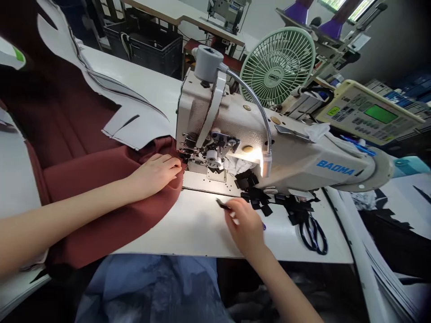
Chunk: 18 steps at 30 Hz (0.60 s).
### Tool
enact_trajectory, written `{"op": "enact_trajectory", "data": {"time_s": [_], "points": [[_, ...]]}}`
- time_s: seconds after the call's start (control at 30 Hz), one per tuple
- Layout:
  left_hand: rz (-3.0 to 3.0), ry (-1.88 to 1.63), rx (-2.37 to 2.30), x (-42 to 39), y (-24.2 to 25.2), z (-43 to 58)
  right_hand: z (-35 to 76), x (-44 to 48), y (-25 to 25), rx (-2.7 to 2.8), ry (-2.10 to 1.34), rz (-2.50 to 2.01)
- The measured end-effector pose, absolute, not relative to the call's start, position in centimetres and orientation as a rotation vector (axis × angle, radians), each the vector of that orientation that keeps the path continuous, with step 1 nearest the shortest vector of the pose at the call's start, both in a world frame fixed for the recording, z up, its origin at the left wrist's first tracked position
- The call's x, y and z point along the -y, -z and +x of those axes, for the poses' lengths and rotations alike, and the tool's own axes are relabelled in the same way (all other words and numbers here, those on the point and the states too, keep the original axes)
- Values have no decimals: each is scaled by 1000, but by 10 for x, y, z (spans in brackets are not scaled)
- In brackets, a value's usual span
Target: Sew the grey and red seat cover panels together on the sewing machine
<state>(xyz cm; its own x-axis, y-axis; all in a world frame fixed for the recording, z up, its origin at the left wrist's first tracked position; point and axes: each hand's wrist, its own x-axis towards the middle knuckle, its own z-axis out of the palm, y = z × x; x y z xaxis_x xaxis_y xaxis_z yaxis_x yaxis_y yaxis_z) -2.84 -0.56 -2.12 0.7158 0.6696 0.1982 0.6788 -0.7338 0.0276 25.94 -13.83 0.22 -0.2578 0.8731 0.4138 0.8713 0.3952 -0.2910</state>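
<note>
My left hand (156,172) lies on dark red fabric (101,197), fingers curled and pressed onto the cloth right beside the needle area (186,154) of a white sewing machine (286,152). My right hand (244,224) hovers over the white table (195,229) in front of the machine, pinching a small black strip (222,205) between its fingertips. A pile of similar black pieces (259,195) lies just beyond that hand, under the machine arm.
Dark-handled scissors (313,233) lie to the right on the table. A green fan (278,65) and a control panel (368,114) stand behind the machine. Grey pattern pieces (134,121) rest on the red fabric. Black crates (148,45) sit at the back.
</note>
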Motion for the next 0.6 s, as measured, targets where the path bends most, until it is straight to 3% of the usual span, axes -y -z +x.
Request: {"op": "enact_trajectory", "data": {"time_s": [0.13,0.27,0.5,0.6], "points": [[-2912,412,1223,6,22,-30,192,62,13,2484,225,-1338],[-2949,445,1300,1,24,-31,165,18,21,2750,240,-1262],[-3129,336,1286,-12,23,-32,177,54,17,2708,-110,-1213],[-3143,318,1354,-13,20,-31,179,57,21,2721,-63,-1083]]}}
